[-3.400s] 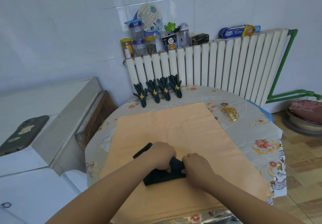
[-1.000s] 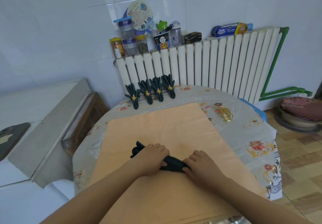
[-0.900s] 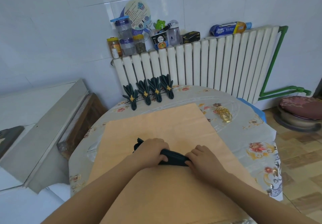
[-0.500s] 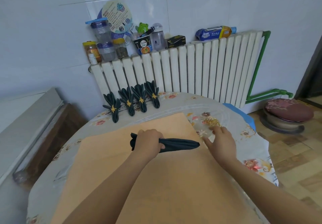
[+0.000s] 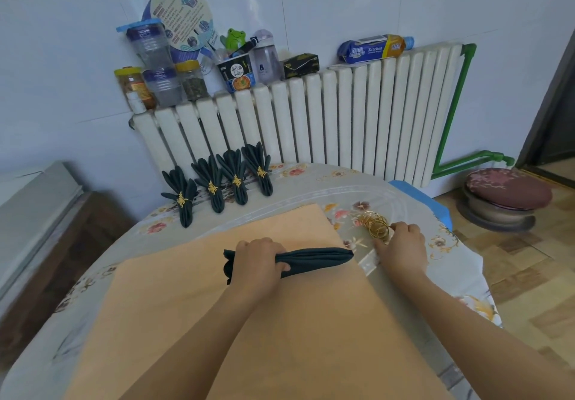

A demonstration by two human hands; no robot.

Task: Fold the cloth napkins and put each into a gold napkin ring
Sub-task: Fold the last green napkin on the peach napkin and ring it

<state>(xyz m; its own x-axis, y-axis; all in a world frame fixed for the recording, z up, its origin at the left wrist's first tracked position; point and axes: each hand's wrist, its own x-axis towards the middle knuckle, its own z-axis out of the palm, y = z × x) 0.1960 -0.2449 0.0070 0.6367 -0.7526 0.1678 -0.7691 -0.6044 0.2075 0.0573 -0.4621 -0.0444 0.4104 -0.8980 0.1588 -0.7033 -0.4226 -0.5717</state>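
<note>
Left hand (image 5: 259, 262) fisted around the napkin (image 5: 317, 258), knuckles up. Right hand (image 5: 401, 248) out toward 1 o'clock, fingertips on the rings (image 5: 376, 227), forearm stretched.

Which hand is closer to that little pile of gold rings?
The right hand: its fingers touch the gold rings. The left hand is farther left, gripping the folded dark napkin.

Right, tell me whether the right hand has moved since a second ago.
Yes. The right hand has left the dark folded napkin and gone right, off the orange mat, to the pile of gold rings.
</note>
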